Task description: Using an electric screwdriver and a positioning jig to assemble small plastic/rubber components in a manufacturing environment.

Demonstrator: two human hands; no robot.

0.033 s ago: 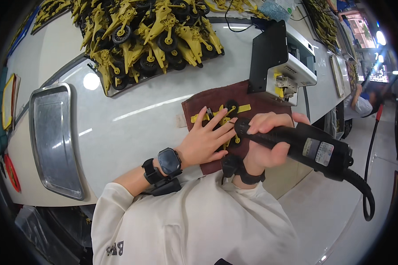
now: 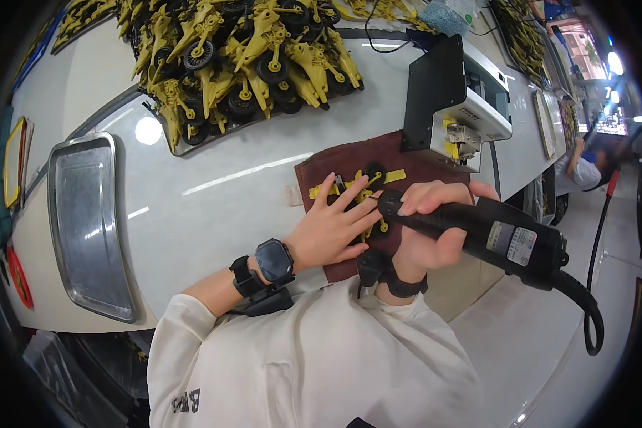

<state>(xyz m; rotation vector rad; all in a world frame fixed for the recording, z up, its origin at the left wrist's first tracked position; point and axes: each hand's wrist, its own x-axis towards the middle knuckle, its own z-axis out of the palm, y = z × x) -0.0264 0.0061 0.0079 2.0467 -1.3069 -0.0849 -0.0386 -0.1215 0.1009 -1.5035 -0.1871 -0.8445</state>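
My left hand (image 2: 337,227) lies with its fingers spread over a small yellow toy part with black wheels (image 2: 394,175), pressing it onto a dark red cloth (image 2: 335,158). Much of that part is hidden beneath my fingers. In my right hand (image 2: 422,255) is a black electric screwdriver (image 2: 471,230), gripped round its body and tilted, with its tip down at the toy part beside my left fingertips. Exactly where the tip touches cannot be made out. A cable runs from the screwdriver's back end.
A large heap of yellow parts with black wheels (image 2: 242,68) fills the table's far side. Beyond the cloth stands a black-and-white screw-feeder-like machine (image 2: 471,107). A metal tray (image 2: 85,221) lies at left. Another person (image 2: 585,171) is at the far right.
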